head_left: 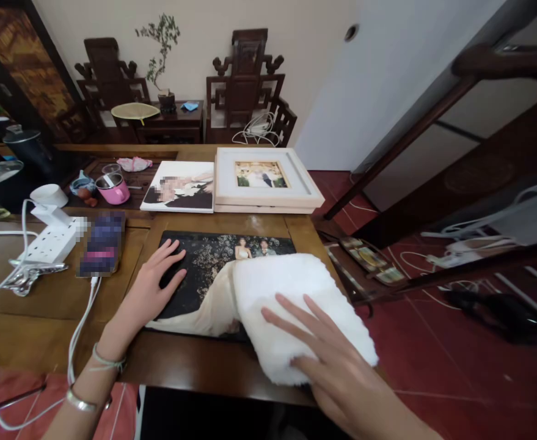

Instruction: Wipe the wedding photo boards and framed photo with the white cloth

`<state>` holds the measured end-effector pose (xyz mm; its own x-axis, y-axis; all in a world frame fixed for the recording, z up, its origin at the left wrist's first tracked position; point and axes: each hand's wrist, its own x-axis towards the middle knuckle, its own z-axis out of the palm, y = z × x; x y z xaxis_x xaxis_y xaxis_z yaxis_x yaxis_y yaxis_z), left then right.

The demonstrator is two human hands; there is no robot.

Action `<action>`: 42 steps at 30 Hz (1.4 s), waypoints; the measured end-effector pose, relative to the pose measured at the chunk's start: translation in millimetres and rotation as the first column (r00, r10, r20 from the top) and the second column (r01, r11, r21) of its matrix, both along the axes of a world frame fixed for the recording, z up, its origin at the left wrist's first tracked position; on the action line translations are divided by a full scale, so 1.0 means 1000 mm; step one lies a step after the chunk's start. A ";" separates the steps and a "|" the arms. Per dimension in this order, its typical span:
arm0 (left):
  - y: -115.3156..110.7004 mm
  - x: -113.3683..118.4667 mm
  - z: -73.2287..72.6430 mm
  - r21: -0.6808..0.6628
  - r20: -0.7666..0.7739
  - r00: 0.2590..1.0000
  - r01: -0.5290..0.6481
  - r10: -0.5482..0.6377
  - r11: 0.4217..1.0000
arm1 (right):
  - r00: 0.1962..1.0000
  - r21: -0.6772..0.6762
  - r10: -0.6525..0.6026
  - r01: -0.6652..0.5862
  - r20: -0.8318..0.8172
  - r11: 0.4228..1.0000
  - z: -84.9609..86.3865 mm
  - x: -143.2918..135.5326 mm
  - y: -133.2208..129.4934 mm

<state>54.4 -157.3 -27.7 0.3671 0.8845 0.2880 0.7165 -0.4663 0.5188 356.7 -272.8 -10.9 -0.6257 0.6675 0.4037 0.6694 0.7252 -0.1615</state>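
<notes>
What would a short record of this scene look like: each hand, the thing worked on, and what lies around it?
Left hand: grip open, resting on the photo's left edge
Right hand: fingers spread on the cloth
Photo: dark, lying on the table
Cloth: white, fluffy, covering the photo's lower right
Beyond photo: print, framed picture
Table's left side: phone with cable, power strip, pink mug
Background: potted plant, dark chairs
</notes>
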 end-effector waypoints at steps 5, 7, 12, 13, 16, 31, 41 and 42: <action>0.001 -0.003 -0.003 0.009 -0.006 1.000 0.028 -0.027 1.000 | 1.000 0.025 0.014 -0.014 -0.020 1.000 -0.007 0.001 0.015; 0.002 -0.003 -0.003 0.008 -0.011 1.000 0.026 -0.025 1.000 | 1.000 0.025 -0.005 0.005 0.003 1.000 -0.014 0.007 0.045; 0.002 -0.003 -0.001 0.022 -0.014 0.999 0.031 -0.031 0.999 | 0.991 0.015 -0.134 0.134 -0.003 0.991 -0.026 0.021 0.104; 0.002 -0.003 -0.001 0.030 -0.011 0.999 0.030 -0.030 0.999 | 0.988 0.015 -0.151 0.151 -0.006 0.988 -0.026 0.021 0.104; 0.002 -0.002 -0.001 0.043 -0.003 1.000 0.024 -0.024 0.999 | 0.986 0.036 -0.168 0.168 -0.005 0.985 -0.025 0.016 0.078; 0.002 -0.005 -0.001 0.031 -0.033 0.999 0.026 -0.025 0.999 | 0.994 0.019 -0.098 0.097 0.058 0.995 -0.022 0.013 0.076; 0.001 -0.003 0.005 0.018 -0.046 0.999 0.011 -0.010 1.000 | 0.977 -0.017 -0.211 0.211 -0.015 0.977 -0.023 0.014 0.072; 0.001 -0.003 0.004 0.020 -0.044 0.999 0.012 -0.011 1.000 | 0.979 -0.011 -0.205 0.205 -0.022 0.979 -0.022 0.012 0.060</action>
<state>51.2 -156.4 -23.5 0.3901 0.8742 0.2891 0.7325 -0.4849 0.4778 369.0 -212.7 -33.3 -0.4661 0.7840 0.4100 0.7995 0.5716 -0.1843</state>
